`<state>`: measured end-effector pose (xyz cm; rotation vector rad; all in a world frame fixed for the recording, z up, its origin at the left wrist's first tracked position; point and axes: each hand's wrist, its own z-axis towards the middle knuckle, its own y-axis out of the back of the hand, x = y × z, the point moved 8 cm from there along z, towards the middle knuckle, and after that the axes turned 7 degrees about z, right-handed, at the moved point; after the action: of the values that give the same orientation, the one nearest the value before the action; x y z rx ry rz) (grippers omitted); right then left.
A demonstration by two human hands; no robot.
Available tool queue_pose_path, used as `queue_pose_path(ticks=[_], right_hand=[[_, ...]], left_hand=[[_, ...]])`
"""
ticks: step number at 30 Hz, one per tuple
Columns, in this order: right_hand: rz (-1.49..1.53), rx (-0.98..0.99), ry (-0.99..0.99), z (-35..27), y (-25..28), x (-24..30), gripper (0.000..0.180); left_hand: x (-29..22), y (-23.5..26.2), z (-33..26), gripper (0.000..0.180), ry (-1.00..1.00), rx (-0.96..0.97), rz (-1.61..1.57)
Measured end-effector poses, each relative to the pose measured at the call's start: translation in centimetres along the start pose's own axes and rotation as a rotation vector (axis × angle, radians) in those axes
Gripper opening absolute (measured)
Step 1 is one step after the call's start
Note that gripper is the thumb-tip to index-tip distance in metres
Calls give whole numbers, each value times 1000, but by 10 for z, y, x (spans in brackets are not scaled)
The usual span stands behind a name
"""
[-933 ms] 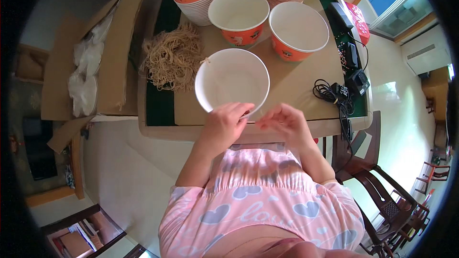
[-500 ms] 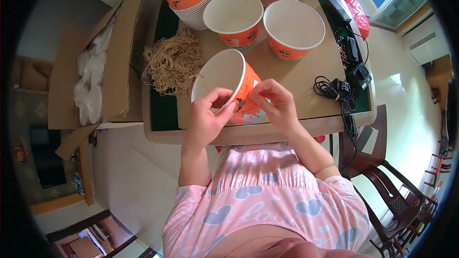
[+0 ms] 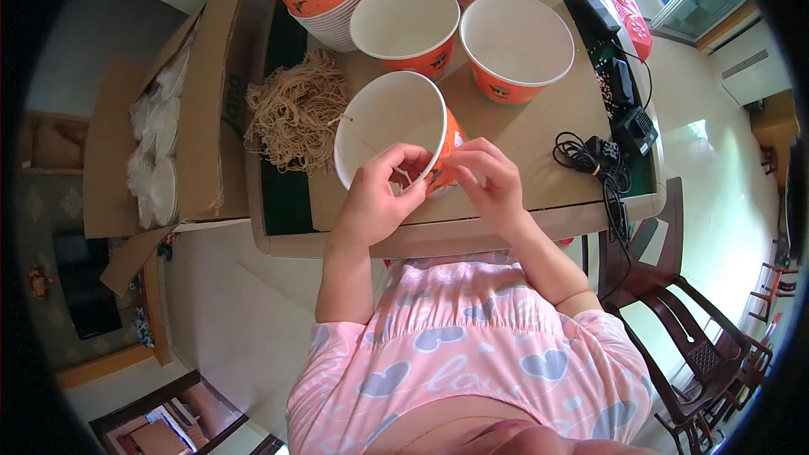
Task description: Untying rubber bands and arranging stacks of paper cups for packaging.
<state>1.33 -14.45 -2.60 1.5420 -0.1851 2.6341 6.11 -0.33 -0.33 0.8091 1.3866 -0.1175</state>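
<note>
I see the left hand [image 3: 375, 202] gripping the near rim of a tilted orange paper bowl [image 3: 392, 131], thumb inside, fingers pressed on the outer wall. The right hand [image 3: 489, 181] pinches at the bowl's orange side, fingertips closed together on something too small to make out. Bowl sits over the bench [image 3: 539, 160] front edge, white inside facing me. Two upright bowls [image 3: 514, 38] stand behind it. A bundle of tan string [image 3: 295, 109] lies just left. A black cable [image 3: 590, 160] lies right.
</note>
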Motion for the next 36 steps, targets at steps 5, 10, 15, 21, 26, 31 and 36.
queue_pose_path(ticks=[5, 10, 15, 21, 26, 31, 36], right_hand=[[-138, 6, 68, 1, 2, 5, 16], [225, -148, -217, -3, 3, -5, 13], [202, -67, -320, -6, 3, -11, 11], [72, -53, -214, -3, 3, -4, 11], [180, -91, -304, -5, 5, -8, 8], [390, -8, -553, -8, 2, -14, 8], [447, -12, -495, -5, -6, -5, 7]], left_hand=[[0, -1, 1, 21, 35, 11, 6], [-2, -1, 2, 23, 9, -4, 18], [-4, 1, 2, 27, 7, -15, -5], [-3, 0, 2, 28, -9, -9, -6], [-3, 0, 1, 28, -6, -5, -6], [-3, -3, 1, 32, 24, 37, -4], [-3, -3, 0, 32, 25, 37, 4]])
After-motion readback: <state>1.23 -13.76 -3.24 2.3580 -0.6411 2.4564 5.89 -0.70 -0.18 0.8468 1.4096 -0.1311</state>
